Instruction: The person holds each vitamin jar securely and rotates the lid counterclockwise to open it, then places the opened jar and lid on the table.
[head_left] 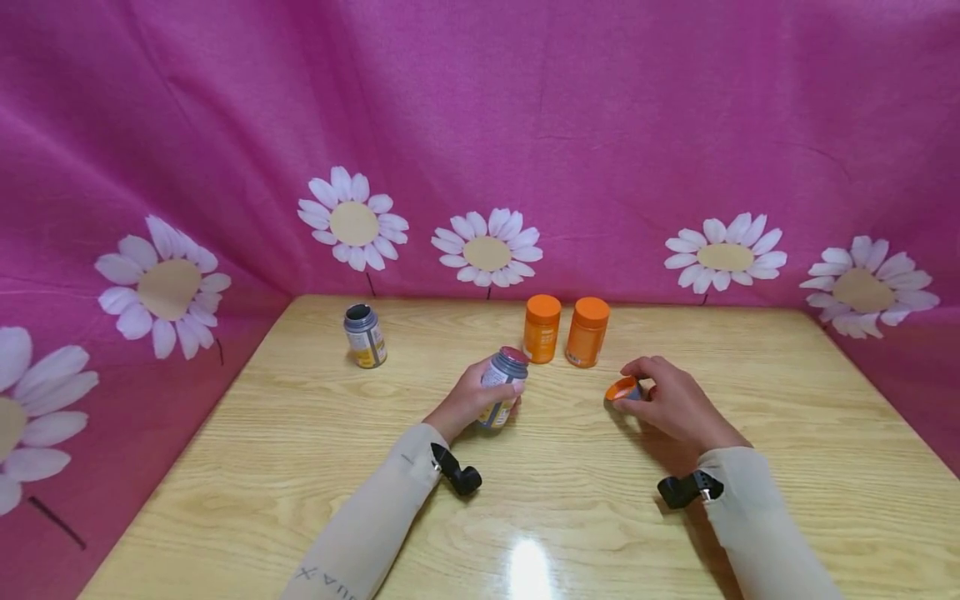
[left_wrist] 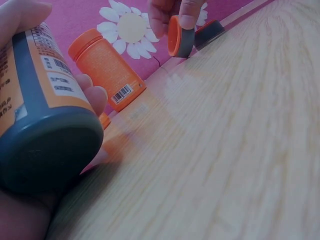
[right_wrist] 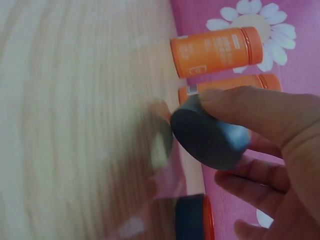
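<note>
My left hand (head_left: pixel 476 396) holds a grey bottle (head_left: pixel 497 400) with a white and yellow label, tilted a little above the table; its top shows dark red and bears no cap. In the left wrist view that bottle (left_wrist: pixel 50 110) fills the left side, its dark base facing the camera. Over the table on the right, my right hand (head_left: pixel 678 404) pinches a grey cap (right_wrist: pixel 207 135) between thumb and fingers. The orange inside of this cap (left_wrist: pixel 186 41) shows in the left wrist view. A second dark cap (right_wrist: pixel 192 217) with an orange rim lies on the table beyond the right hand.
Two orange jars (head_left: pixel 542 329) with orange lids stand side by side at the back middle. Another grey bottle (head_left: pixel 366 337), uncapped with a dark mouth, stands at the back left. A pink cloth (head_left: pixel 600 125) with daisies hangs behind the wooden table (head_left: pixel 300 483).
</note>
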